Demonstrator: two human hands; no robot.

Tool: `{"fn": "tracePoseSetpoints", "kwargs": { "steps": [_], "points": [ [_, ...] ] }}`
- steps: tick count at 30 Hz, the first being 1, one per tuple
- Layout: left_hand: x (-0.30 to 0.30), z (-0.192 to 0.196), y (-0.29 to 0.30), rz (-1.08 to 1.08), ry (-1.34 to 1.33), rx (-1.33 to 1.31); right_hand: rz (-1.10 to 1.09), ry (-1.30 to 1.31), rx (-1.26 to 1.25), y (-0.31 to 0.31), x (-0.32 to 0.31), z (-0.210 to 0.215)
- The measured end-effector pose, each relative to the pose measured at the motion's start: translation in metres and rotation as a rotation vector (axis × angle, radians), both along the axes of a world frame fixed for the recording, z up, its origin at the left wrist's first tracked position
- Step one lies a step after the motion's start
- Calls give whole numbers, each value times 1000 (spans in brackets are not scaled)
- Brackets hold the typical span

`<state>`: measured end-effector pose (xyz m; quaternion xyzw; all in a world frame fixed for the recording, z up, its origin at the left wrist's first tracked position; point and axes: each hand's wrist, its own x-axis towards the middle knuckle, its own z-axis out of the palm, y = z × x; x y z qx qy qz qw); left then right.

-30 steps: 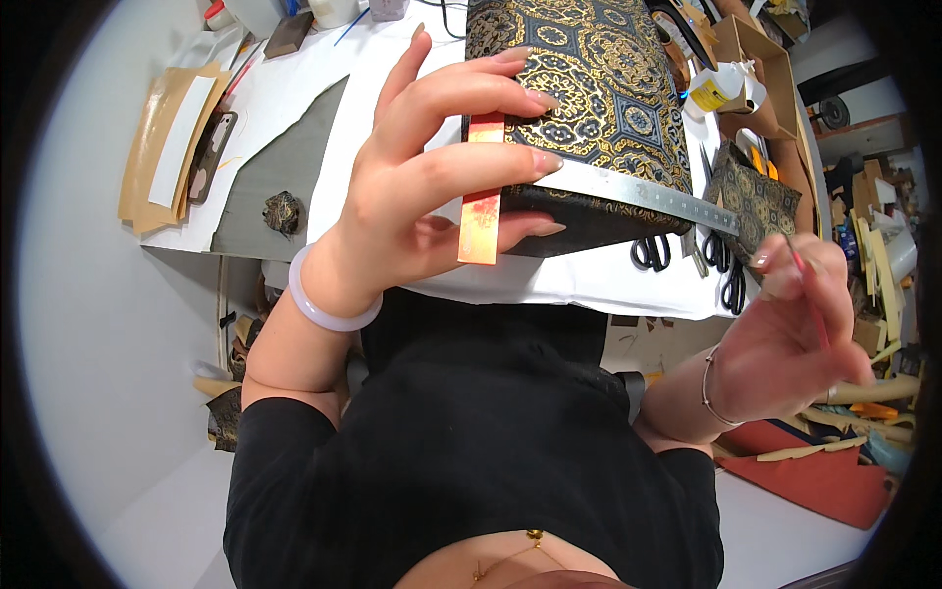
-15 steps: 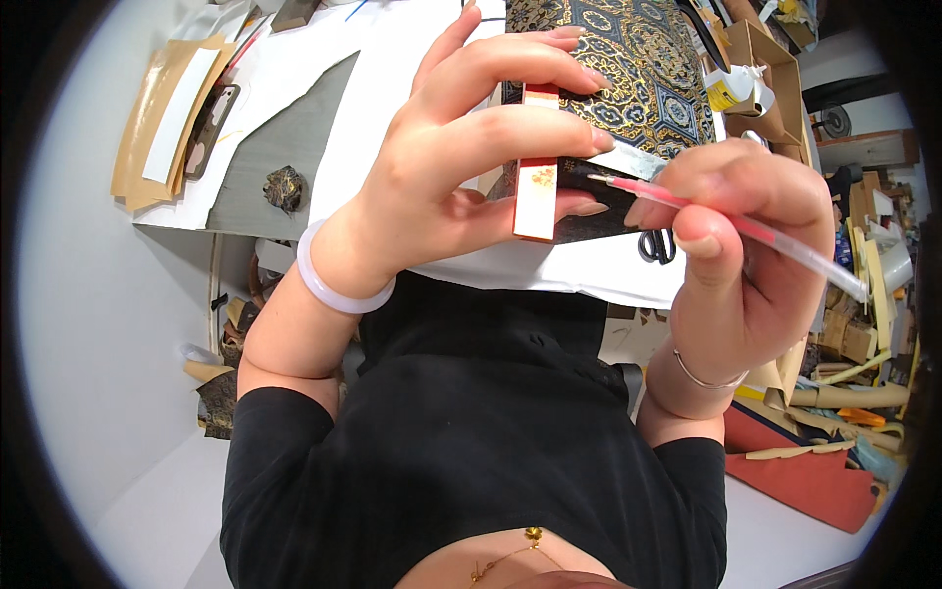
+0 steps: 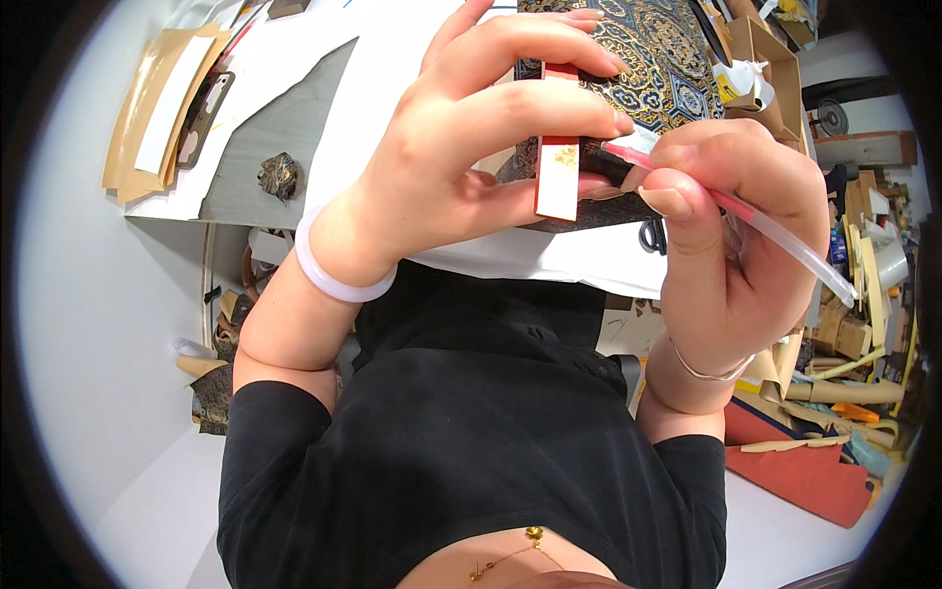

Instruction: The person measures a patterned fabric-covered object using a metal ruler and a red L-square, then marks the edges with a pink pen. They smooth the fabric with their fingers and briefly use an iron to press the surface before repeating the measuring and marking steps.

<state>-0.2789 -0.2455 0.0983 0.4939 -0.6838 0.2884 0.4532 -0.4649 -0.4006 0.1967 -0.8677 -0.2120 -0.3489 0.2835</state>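
Observation:
My left hand [image 3: 446,157] grips a small dark box-like piece from its left side, fingers over the top and thumb below. Its narrow pale face [image 3: 559,187] has a gold mark and red edges. In my right hand [image 3: 746,206], thumb and fingers pinch a slim translucent pen refill [image 3: 800,255] with pink inside. The refill's front end is at the dark side of the held piece; whether it touches cannot be made out. Behind lies black, blue and gold patterned brocade [image 3: 643,44], partly hidden by my left fingers.
Black-handled scissors [image 3: 651,236] lie beside my right hand. At left on the white-covered table are brown paper sheets [image 3: 128,147], a phone [image 3: 204,123] and a crumpled dark-gold scrap [image 3: 280,176]. A white bottle [image 3: 748,83] and cardboard box [image 3: 775,59] stand at back right.
The held piece has moved slightly right and up in the picture with my left hand. The refill has tilted more steeply, its front end now up against the piece's dark side.

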Motion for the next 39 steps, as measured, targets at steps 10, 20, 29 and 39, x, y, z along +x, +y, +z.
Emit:
{"fn": "tracePoseSetpoints", "kwargs": {
  "steps": [10,20,29,39],
  "points": [
    [-6,1,0,-22,86,-6,17,-39,-112,2,5,2],
    [-5,4,5,38,51,74,-129,-38,-103,3,-8,5],
    [-15,22,7,-24,150,82,-103,-5,-134,9,-6,4],
    [-31,21,7,11,263,78,-186,12,-86,-3,-24,4]
  ]
}}
